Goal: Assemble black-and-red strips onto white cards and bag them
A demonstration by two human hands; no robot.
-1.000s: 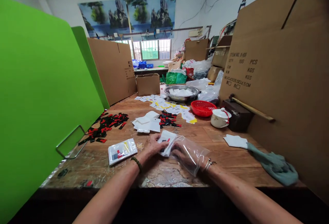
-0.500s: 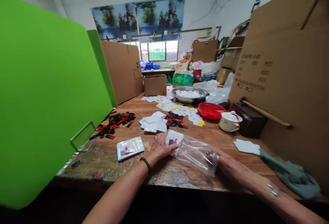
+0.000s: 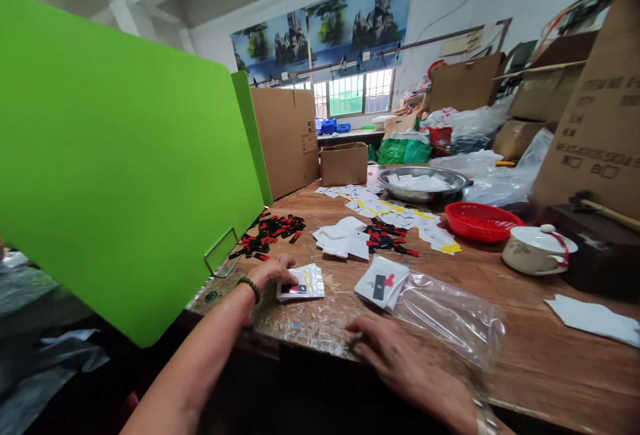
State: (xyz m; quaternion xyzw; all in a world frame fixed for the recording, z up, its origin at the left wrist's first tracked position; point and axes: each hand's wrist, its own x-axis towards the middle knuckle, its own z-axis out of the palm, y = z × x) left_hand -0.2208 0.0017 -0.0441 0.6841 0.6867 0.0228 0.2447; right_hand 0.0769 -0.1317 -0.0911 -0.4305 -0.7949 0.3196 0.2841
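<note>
At the left front of the table, my left hand (image 3: 270,274) is closed on the left end of a stack of small white packets (image 3: 313,282), thumb on top. The top packet shows a black and red piece. My right hand (image 3: 395,352) hovers by the front edge, fingers loosely bent and apart, holding nothing. Just beyond it, a second stack of packets (image 3: 383,280) lies at the left end of a long clear plastic bag (image 3: 450,312). Whether this whole stack sits inside the bag I cannot tell.
Black and red pieces (image 3: 280,232), white sheets (image 3: 345,238) and printed cards (image 3: 390,212) lie farther back. A metal basin (image 3: 425,185), red bowl (image 3: 483,223) and lidded pot (image 3: 537,252) stand right. A green panel (image 3: 125,155) with a wire handle borders the left.
My left hand has left the bagged stack and moved left onto the other stack. My right hand has let go of the bag and come left. The view has turned left.
</note>
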